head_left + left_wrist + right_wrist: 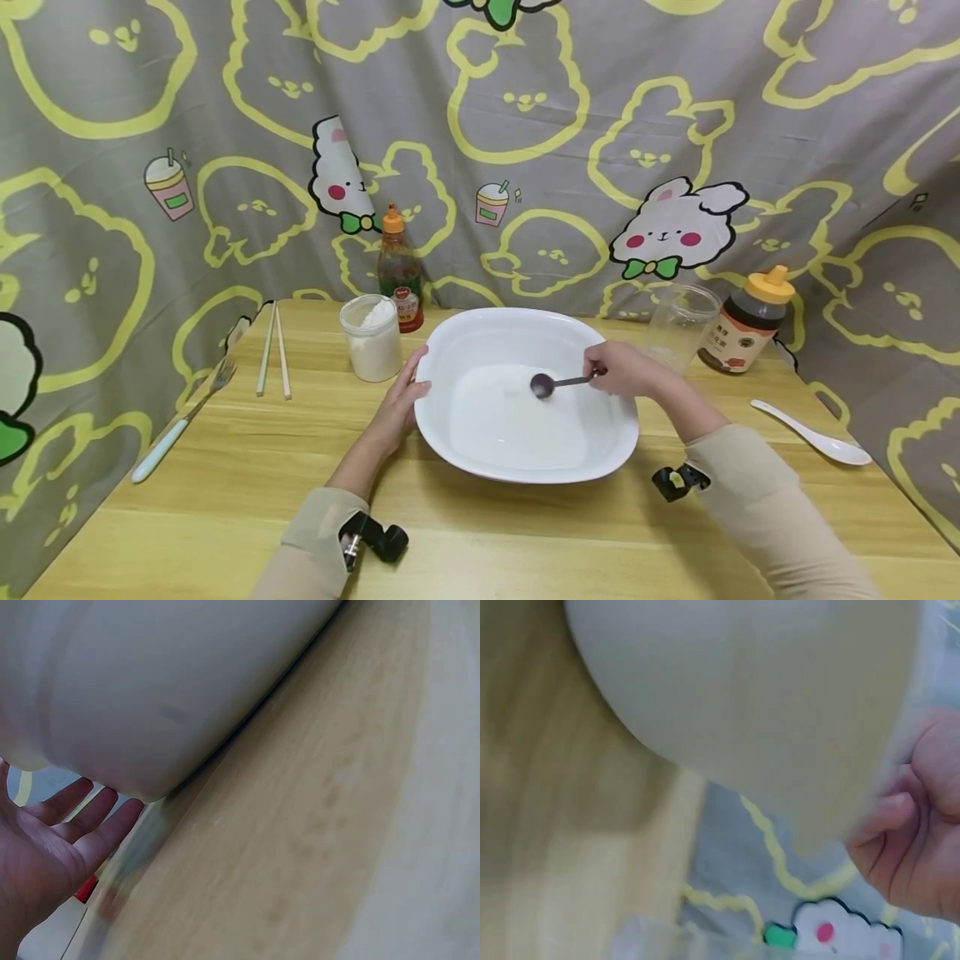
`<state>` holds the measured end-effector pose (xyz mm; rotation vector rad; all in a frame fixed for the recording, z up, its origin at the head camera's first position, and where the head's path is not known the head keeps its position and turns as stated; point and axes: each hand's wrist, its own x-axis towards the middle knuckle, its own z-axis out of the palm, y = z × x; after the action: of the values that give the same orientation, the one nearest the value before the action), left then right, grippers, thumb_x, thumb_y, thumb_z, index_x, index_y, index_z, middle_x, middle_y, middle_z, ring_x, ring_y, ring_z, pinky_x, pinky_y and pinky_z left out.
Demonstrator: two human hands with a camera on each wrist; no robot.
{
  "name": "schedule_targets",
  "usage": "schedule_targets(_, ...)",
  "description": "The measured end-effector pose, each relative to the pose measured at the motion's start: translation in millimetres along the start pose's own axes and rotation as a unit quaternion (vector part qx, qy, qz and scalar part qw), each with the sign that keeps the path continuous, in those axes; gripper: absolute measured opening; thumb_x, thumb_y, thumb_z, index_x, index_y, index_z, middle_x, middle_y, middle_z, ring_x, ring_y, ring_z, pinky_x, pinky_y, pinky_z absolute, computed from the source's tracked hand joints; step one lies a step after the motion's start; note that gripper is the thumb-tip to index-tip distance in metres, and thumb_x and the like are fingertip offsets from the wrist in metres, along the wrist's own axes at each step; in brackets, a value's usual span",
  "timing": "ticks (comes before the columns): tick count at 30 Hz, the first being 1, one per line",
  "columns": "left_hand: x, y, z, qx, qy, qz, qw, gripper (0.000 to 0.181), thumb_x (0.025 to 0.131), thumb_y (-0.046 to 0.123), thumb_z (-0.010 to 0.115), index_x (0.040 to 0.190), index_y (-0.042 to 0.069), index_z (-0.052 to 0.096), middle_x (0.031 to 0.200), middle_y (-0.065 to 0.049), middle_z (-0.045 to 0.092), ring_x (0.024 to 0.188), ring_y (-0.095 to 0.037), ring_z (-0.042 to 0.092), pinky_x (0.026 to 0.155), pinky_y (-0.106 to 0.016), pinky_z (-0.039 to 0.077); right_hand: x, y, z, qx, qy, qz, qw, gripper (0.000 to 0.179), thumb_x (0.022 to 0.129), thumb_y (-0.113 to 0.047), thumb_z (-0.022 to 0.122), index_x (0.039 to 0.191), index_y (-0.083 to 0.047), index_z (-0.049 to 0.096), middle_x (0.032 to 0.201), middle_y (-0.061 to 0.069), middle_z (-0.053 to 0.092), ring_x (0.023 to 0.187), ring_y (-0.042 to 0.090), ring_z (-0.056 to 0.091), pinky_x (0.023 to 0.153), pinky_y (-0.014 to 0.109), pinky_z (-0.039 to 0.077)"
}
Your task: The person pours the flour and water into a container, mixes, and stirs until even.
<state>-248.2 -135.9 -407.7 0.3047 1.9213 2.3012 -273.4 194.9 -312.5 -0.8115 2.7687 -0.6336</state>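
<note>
In the head view, a white oval basin point(525, 333) stands mid-table with something whitish in its bottom, whether powder or liquid I cannot tell. My left hand point(397, 404) holds its left rim, the thumb over the edge and the fingers against the outer wall. The left wrist view shows those spread fingers point(112, 825) touching the basin's outside point(150, 690). With curled fingers, my right hand point(626, 369) grips the handle of a small dark measuring spoon point(542, 385) over the basin's right half. The spoon is hidden in the right wrist view, behind the basin's wall point(765, 690).
Left of the basin stand a jar of white powder point(375, 346) and a red sauce bottle point(400, 267). Chopsticks point(282, 350) and a fork point(183, 421) lie further left. On the right are a clear cup point(678, 325), a brown squeeze bottle point(746, 321) and a white spoon point(813, 433).
</note>
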Motion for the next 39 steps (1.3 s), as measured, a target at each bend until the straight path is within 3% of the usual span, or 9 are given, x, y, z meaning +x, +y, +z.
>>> schedule_targets(6,0.0,-0.1,0.3,-0.003,-0.003,0.003,1.0000,0.054,0.085,0.020,0.043,0.135,0.029,0.024,0.136,-0.006,0.022,0.105,-0.040,0.040,0.073,-0.044,0.045,5.0,-9.6,21.0,0.089,-0.054,-0.048,0.9934,0.008,0.079,0.000,0.055,0.078,-0.008,0.057,0.059,0.001,0.053,0.049,0.011,0.045,0.044,0.024,0.039)
schedule_targets(11,0.1,-0.1,0.2,-0.004,-0.004,0.003,1.0000,0.054,0.086,0.020,0.042,0.135,0.029,0.023,0.137,-0.005,0.022,0.104,-0.039,0.041,0.072,-0.042,0.046,-8.0,-10.8,11.8,0.106,-0.102,-0.050,0.9879,0.012,0.076,0.004,0.054,0.075,-0.008,0.057,0.058,0.000,0.049,0.050,0.011,0.045,0.045,0.023,0.038)
schedule_targets(16,-0.7,0.0,-0.1,-0.011,-0.003,-0.002,0.9999,0.054,0.086,0.018,0.042,0.135,0.029,0.023,0.136,-0.006,0.023,0.103,-0.039,0.042,0.072,-0.044,0.045,-15.6,-2.7,-3.2,0.037,-0.054,-0.011,0.9978,0.010,0.070,0.007,0.052,0.071,-0.002,0.056,0.058,0.000,0.049,0.049,0.013,0.044,0.044,0.025,0.039)
schedule_targets(21,-1.1,0.3,0.2,-0.016,-0.006,-0.003,0.9998,0.055,0.087,0.017,0.042,0.136,0.029,0.021,0.138,-0.005,0.020,0.106,-0.039,0.040,0.073,-0.045,0.044,-5.3,-1.3,5.6,-0.023,0.020,-0.006,0.9995,0.008,0.072,0.003,0.056,0.072,-0.005,0.056,0.060,-0.001,0.049,0.054,0.012,0.044,0.049,0.025,0.038)
schedule_targets(23,-1.1,0.6,0.4,-0.016,-0.006,-0.003,0.9998,0.055,0.087,0.017,0.041,0.136,0.029,0.020,0.138,-0.005,0.021,0.106,-0.039,0.039,0.074,-0.045,0.044,-0.4,-3.6,14.2,0.002,0.018,-0.022,0.9996,0.007,0.075,0.001,0.057,0.075,-0.006,0.057,0.061,-0.001,0.052,0.054,0.012,0.045,0.050,0.025,0.038)
schedule_targets(27,-0.2,0.0,0.6,-0.016,-0.004,-0.003,0.9999,0.054,0.086,0.018,0.042,0.135,0.030,0.022,0.136,-0.006,0.023,0.106,-0.040,0.039,0.074,-0.046,0.044,2.6,-8.6,25.5,0.089,-0.043,-0.053,0.9937,0.007,0.079,-0.001,0.055,0.078,-0.007,0.058,0.058,0.003,0.054,0.048,0.011,0.045,0.044,0.024,0.039)
schedule_targets(31,0.6,-1.2,0.0,-0.008,-0.003,-0.001,1.0000,0.054,0.085,0.019,0.042,0.135,0.029,0.023,0.136,-0.006,0.024,0.104,-0.040,0.041,0.073,-0.045,0.045,-5.0,-9.2,18.9,0.119,-0.091,-0.060,0.9869,0.013,0.076,0.004,0.054,0.075,-0.009,0.058,0.057,0.002,0.051,0.049,0.012,0.044,0.045,0.023,0.038)
schedule_targets(34,0.5,-1.4,-0.5,-0.003,-0.003,-0.001,1.0000,0.054,0.085,0.020,0.043,0.135,0.030,0.024,0.136,-0.006,0.023,0.103,-0.040,0.042,0.072,-0.044,0.045,-12.3,-7.5,6.8,0.091,-0.073,-0.048,0.9920,0.015,0.072,0.007,0.052,0.071,-0.007,0.057,0.058,0.000,0.049,0.050,0.012,0.044,0.046,0.024,0.039)
schedule_targets(39,-0.1,-0.8,-0.2,-0.005,-0.003,-0.001,1.0000,0.054,0.086,0.020,0.043,0.135,0.030,0.024,0.137,-0.005,0.022,0.105,-0.041,0.040,0.073,-0.045,0.045,-7.3,-1.7,1.5,-0.013,0.014,-0.006,0.9998,0.010,0.070,0.004,0.053,0.071,-0.006,0.057,0.060,-0.002,0.048,0.056,0.013,0.043,0.050,0.026,0.037)
